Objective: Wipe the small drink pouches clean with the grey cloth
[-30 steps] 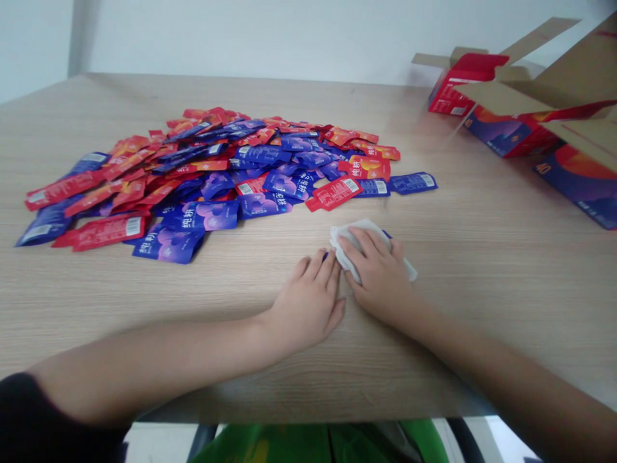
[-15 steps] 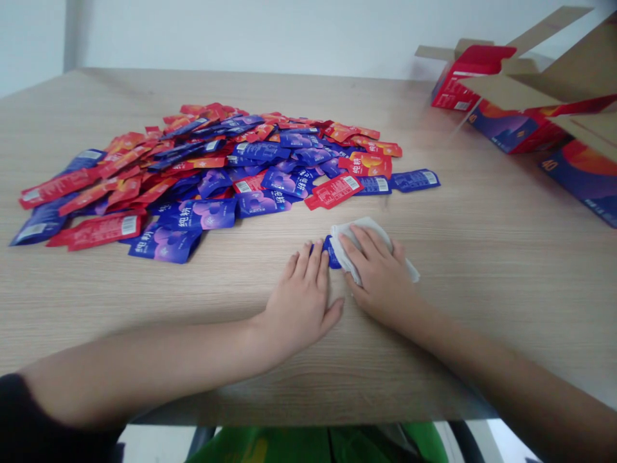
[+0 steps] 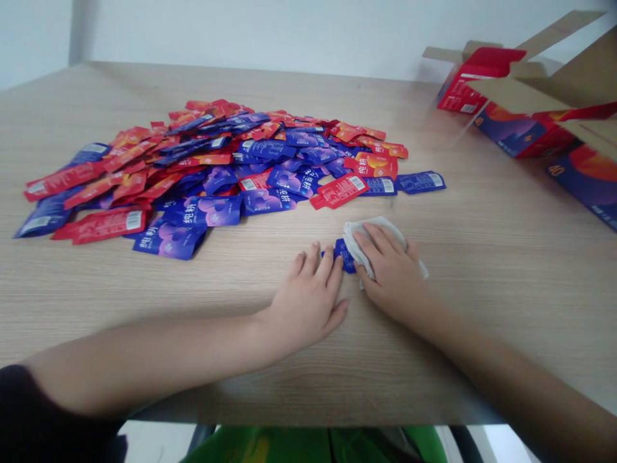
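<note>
My right hand (image 3: 393,273) lies on a crumpled white cloth (image 3: 359,231) and presses it flat onto a blue sachet (image 3: 343,254) on the wooden table (image 3: 482,257). Only the sachet's left end shows from under the cloth. My left hand (image 3: 308,299) rests flat beside it, fingers stretched out, fingertips touching the sachet's left end. A big heap of red and blue sachets (image 3: 216,167) lies behind my hands, to the left.
Opened red and blue cardboard boxes (image 3: 530,109) with raised flaps stand at the table's back right. The table's front edge runs just under my forearms, with something green (image 3: 313,444) below it.
My right hand with the cloth has slid a little to the right, uncovering more of the blue sachet's left end. My left hand has stayed at that end.
</note>
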A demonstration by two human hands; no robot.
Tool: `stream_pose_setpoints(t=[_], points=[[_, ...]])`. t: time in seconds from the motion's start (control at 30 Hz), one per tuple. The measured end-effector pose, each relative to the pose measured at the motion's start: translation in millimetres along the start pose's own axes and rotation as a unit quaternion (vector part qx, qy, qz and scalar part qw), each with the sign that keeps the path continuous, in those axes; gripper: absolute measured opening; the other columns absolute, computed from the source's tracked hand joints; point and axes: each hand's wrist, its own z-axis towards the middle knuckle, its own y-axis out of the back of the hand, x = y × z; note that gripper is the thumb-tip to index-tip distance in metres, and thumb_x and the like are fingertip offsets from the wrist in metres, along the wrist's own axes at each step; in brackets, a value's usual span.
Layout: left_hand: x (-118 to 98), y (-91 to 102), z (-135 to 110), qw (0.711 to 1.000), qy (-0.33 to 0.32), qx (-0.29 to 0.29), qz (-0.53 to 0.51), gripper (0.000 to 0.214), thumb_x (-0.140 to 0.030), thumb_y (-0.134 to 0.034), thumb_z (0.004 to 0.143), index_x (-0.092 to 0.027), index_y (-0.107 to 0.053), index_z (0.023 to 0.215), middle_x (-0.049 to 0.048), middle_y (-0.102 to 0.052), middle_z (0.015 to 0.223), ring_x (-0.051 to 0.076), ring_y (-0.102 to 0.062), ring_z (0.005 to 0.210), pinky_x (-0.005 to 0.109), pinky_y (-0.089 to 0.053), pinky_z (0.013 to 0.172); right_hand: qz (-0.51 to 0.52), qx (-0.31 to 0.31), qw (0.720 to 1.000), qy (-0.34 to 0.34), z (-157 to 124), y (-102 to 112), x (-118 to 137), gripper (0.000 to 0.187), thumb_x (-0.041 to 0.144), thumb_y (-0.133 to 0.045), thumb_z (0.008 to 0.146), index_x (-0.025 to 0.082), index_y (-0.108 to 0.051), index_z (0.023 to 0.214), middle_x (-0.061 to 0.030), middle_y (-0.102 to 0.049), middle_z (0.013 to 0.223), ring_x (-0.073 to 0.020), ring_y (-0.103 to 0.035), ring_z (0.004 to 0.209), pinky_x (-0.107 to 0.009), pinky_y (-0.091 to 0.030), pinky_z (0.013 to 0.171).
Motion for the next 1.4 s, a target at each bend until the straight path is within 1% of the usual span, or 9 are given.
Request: stream_pose_setpoints(t=[0.17, 0.33, 0.47, 0.67, 0.87, 0.97, 1.1, 1.2, 1.4], points=[[-1, 1.0, 0, 1.000, -0.001, 0.000, 0.005, 0.062, -0.043, -0.038, 0.097, 0.001, -0.049, 0.139, 0.0280, -0.044, 0.147, 0.046, -0.036, 0.140, 0.057, -0.037, 0.109, 0.025, 0.011, 0.998, 0.059, -1, 2, 14, 0.050, 0.031, -0.036, 0.096, 0.018, -0.045, 0.144, -0.0117, -0.042, 0.155, -0.0279, -0.037, 0.140, -0.054, -0.025, 0.106], [-4, -0.7, -1, 1.000, 0.014, -0.002, 0.008, 0.066, -0.043, -0.038, 0.097, 0.002, -0.040, 0.146, 0.0277, -0.036, 0.153, 0.041, -0.028, 0.145, 0.053, -0.035, 0.112, 0.004, 0.019, 1.000, -0.017, -2, 3, -10, 0.054, 0.035, -0.036, 0.097, 0.016, -0.041, 0.147, -0.0145, -0.040, 0.155, -0.0310, -0.036, 0.140, -0.057, -0.030, 0.104], [-4, -1.0, -1, 1.000, 0.002, 0.007, 0.013, 0.064, -0.041, -0.037, 0.097, 0.003, -0.042, 0.144, 0.0273, -0.043, 0.149, 0.041, -0.037, 0.141, 0.053, -0.037, 0.111, 0.007, 0.020, 0.999, -0.031, -1, 3, -11, 0.052, 0.033, -0.034, 0.097, 0.017, -0.043, 0.146, -0.0137, -0.041, 0.155, -0.0305, -0.035, 0.141, -0.058, -0.030, 0.104], [-2, 0.2, 0, 1.000, -0.011, -0.002, 0.016, 0.061, -0.038, -0.039, 0.096, 0.005, -0.049, 0.137, 0.0297, -0.046, 0.145, 0.041, -0.042, 0.138, 0.051, -0.036, 0.113, 0.032, 0.023, 0.996, 0.075, -3, 3, 19, 0.053, 0.032, -0.035, 0.097, 0.015, -0.042, 0.147, -0.0124, -0.038, 0.157, -0.0274, -0.034, 0.142, -0.055, -0.023, 0.109], [-4, -0.2, 0, 1.000, 0.001, 0.003, 0.029, 0.066, -0.041, -0.042, 0.095, 0.008, -0.045, 0.139, 0.0309, -0.044, 0.146, 0.041, -0.043, 0.137, 0.049, -0.039, 0.111, 0.005, 0.012, 1.000, -0.025, -2, 2, -11, 0.053, 0.033, -0.033, 0.098, 0.014, -0.042, 0.146, -0.0151, -0.041, 0.154, -0.0293, -0.036, 0.141, -0.056, -0.029, 0.106], [-5, -1.6, 0, 1.000, -0.004, -0.005, 0.028, 0.066, -0.040, -0.041, 0.095, 0.009, -0.046, 0.138, 0.0317, -0.044, 0.146, 0.041, -0.044, 0.137, 0.049, -0.040, 0.109, -0.003, 0.003, 0.999, -0.052, 0, 2, -10, 0.053, 0.031, -0.032, 0.097, 0.012, -0.043, 0.146, -0.0173, -0.042, 0.153, -0.0313, -0.037, 0.139, -0.058, -0.029, 0.104], [-3, -2.5, 0, 1.000, -0.007, -0.015, 0.017, 0.063, -0.038, -0.041, 0.094, 0.010, -0.050, 0.134, 0.0326, -0.047, 0.143, 0.040, -0.046, 0.135, 0.049, -0.039, 0.111, 0.013, 0.020, 0.999, 0.039, -1, 3, 17, 0.054, 0.031, -0.034, 0.096, 0.011, -0.045, 0.145, -0.0165, -0.039, 0.156, -0.0314, -0.036, 0.139, -0.057, -0.027, 0.105], [-3, -3.0, 0, 1.000, -0.011, -0.014, 0.020, 0.062, -0.037, -0.041, 0.094, 0.010, -0.051, 0.133, 0.0333, -0.048, 0.142, 0.040, -0.047, 0.135, 0.049, -0.038, 0.112, 0.022, 0.029, 0.997, 0.071, -2, 6, 21, 0.054, 0.032, -0.035, 0.096, 0.013, -0.044, 0.146, -0.0128, -0.036, 0.158, -0.0293, -0.036, 0.140, -0.054, -0.026, 0.107], [-3, -4.5, 1, 0.999, -0.017, -0.016, 0.033, 0.067, -0.041, -0.040, 0.096, 0.012, -0.046, 0.137, 0.0341, -0.038, 0.148, 0.042, -0.041, 0.138, 0.048, -0.039, 0.110, 0.005, 0.038, 0.998, -0.059, 0, 8, -13, 0.054, 0.032, -0.030, 0.097, 0.013, -0.042, 0.147, -0.0129, -0.042, 0.155, -0.0288, -0.038, 0.140, -0.056, -0.031, 0.104]])
